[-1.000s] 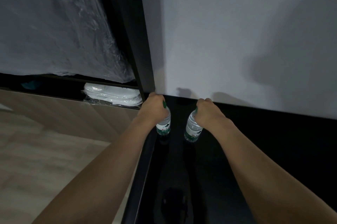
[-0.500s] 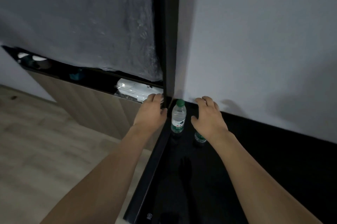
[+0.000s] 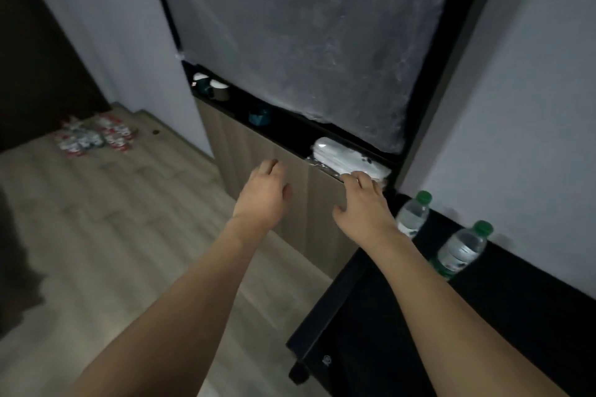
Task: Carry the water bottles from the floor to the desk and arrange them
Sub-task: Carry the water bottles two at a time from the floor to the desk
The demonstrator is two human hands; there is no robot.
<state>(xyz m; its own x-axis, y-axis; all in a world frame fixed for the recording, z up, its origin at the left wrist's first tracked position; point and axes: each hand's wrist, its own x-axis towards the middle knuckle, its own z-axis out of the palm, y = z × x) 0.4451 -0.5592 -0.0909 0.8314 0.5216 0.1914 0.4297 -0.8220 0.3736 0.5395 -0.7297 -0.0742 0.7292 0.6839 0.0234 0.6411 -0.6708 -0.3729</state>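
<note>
Black desk (image 3: 516, 316), two green-capped bottles (image 3: 461, 249), labels seemingly unreadable.

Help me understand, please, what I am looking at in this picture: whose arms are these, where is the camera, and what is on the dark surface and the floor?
There is no machine here: the camera sits on a person's head and looks forward and down, so the two bare arms are the wearer's own. The left hand and the right hand are both open and hold nothing. On the right is the black desk, with two water bottles with green caps standing near the wall, one nearer the corner and one further right. On the wooden floor at far left lies a cluster of more bottles, too blurred to count. Ahead is a wood-fronted cabinet whose shelf holds a white wrapped packet and some cups.
</note>
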